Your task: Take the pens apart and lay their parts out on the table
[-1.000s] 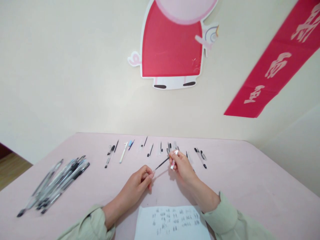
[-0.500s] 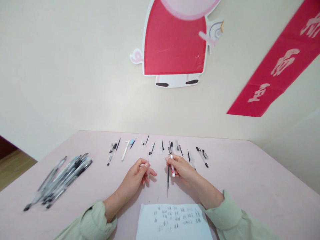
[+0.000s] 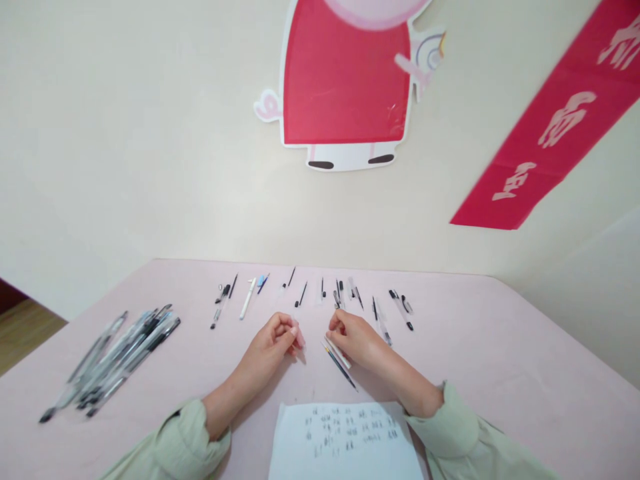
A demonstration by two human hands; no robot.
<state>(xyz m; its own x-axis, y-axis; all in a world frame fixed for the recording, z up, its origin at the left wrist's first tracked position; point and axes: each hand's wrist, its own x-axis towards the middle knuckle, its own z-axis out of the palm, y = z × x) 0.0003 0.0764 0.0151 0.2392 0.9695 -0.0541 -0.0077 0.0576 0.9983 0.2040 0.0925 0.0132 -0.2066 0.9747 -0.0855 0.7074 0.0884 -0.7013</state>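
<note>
My right hand (image 3: 356, 341) is closed on a white pen barrel (image 3: 338, 353) and a thin black refill (image 3: 343, 369), both slanting down to the right just above the pink table (image 3: 500, 373). My left hand (image 3: 273, 345) is pinched shut close beside it; a small pale piece seems to sit at the fingertips, too small to name. A row of pen parts (image 3: 320, 295) lies just beyond both hands.
A pile of several pens (image 3: 117, 357) lies at the left of the table. A white sheet with handwriting (image 3: 345, 443) lies at the near edge between my forearms. The wall with a red cartoon cut-out (image 3: 345, 80) and a red banner (image 3: 555, 120) stands behind.
My hands pulled apart from the black refill they held together. The right hand now holds the refill and white barrel, swung to slant down-right. The left hand stayed pinched.
</note>
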